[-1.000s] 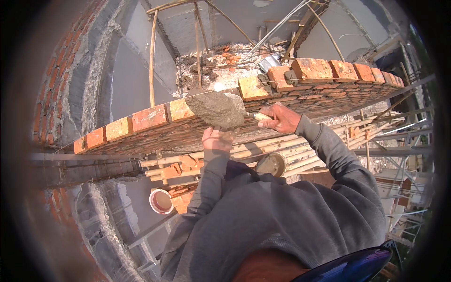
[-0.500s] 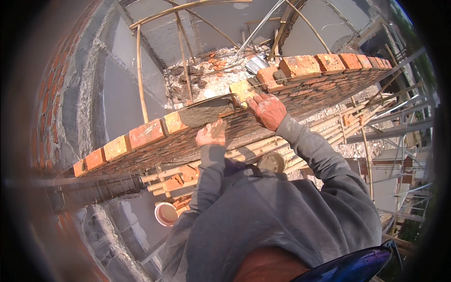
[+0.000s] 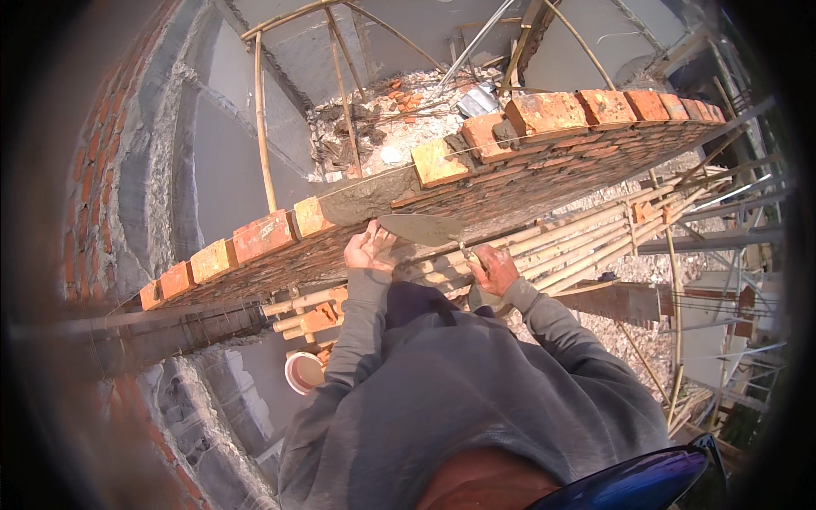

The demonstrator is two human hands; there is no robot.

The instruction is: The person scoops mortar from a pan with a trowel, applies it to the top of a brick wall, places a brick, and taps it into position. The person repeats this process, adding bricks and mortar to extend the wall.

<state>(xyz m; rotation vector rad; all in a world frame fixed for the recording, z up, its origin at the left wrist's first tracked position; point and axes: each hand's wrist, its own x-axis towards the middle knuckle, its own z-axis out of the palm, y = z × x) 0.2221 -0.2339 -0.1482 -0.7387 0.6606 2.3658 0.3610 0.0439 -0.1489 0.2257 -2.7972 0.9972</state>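
My right hand (image 3: 493,270) is closed around the handle of a trowel (image 3: 421,228). The trowel's blade lies low against the near face of the brick wall (image 3: 544,183), pointing left. Close to the blade's tip is my left hand (image 3: 371,248), its fingers loosely bent and apart, with nothing seen in it. Above both hands, grey mortar (image 3: 365,197) covers a gap in the top course. A yellowish brick (image 3: 439,163) sits at the right end of that gap, and an orange-yellow brick (image 3: 311,218) at its left. A thin string runs along the wall top.
Bamboo poles (image 3: 586,246) form scaffolding on my side of the wall. Loose bricks (image 3: 320,319) and a round bucket (image 3: 304,372) are at lower left. Rubble (image 3: 399,127) lies beyond the wall, among upright bamboo props (image 3: 262,127).
My right hand has drawn the trowel down off the wall top toward me. The mortar bed is now uncovered. My left hand has shifted slightly left and down.
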